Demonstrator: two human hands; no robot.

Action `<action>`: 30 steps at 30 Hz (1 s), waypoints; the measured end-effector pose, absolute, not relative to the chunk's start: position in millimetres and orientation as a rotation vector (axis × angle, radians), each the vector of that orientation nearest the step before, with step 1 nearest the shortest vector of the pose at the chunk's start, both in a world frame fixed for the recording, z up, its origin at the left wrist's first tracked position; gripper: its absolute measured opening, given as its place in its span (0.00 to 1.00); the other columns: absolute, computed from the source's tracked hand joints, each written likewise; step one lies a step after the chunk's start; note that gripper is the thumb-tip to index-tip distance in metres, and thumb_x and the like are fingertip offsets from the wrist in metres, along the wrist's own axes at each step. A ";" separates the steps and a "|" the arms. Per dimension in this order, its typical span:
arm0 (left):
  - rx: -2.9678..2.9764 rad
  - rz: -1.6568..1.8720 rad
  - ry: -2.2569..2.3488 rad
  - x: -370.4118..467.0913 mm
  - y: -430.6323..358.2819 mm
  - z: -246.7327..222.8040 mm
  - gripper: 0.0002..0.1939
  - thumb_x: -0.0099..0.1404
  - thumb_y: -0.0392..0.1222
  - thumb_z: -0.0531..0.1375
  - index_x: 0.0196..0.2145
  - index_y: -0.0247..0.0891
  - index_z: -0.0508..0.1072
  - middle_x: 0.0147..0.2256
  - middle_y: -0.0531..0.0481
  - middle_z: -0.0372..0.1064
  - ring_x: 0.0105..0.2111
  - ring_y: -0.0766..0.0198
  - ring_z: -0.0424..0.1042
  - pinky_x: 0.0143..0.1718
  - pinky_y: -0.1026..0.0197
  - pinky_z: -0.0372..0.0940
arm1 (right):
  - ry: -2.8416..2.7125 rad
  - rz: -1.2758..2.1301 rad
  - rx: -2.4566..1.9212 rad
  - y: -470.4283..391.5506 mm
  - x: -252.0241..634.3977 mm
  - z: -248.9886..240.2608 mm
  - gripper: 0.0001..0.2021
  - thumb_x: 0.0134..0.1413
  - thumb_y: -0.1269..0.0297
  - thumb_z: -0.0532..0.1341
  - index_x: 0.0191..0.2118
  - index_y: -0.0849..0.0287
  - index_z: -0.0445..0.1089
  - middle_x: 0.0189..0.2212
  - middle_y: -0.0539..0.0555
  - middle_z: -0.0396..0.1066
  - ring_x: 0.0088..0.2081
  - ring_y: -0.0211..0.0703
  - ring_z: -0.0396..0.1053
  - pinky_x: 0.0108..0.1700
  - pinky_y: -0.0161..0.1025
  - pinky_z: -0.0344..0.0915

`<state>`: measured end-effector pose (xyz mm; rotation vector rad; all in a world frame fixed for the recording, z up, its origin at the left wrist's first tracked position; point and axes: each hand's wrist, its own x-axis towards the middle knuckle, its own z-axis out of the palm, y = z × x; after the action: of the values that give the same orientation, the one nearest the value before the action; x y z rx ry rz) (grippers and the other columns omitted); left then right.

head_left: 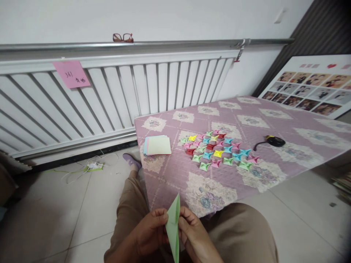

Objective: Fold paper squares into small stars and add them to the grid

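Note:
Between my two hands, above my lap and in front of the table's near edge, is a sheet of green paper (172, 227) folded into a long triangle. My left hand (150, 230) pinches its left side, thumb on top. On the other side, my right hand (193, 232) grips the folded edge between thumb and fingers. The paper's lower tip runs out of the picture. On the table lie several rows of small folded paper shapes (218, 153) in green, pink, blue, yellow and red. To their left rests a stack of coloured paper sheets (159, 145), a pale one uppermost.
A patterned purple cloth covers the table (170, 179). A black corded object (275, 141) lies on its right part, with a photo board (309, 86) behind. Glasses (123, 37) sit on the pipe above the white radiator (153, 87). A power strip (95, 167) lies on the floor.

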<state>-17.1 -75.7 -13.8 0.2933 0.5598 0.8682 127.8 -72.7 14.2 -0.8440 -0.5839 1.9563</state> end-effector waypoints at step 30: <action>0.277 0.883 0.557 -16.8 -76.9 -11.3 0.09 0.57 0.40 0.66 0.31 0.31 0.72 0.28 0.49 0.68 0.28 0.66 0.69 0.35 0.62 0.63 | -0.663 1.972 -0.822 -75.4 131.4 17.2 0.14 0.41 0.56 0.71 0.29 0.58 0.69 0.26 0.48 0.68 0.29 0.36 0.64 0.34 0.33 0.60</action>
<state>-16.8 -76.9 -11.3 0.2770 0.5573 0.8826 131.4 -75.4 17.2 -0.8220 -0.6626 1.9721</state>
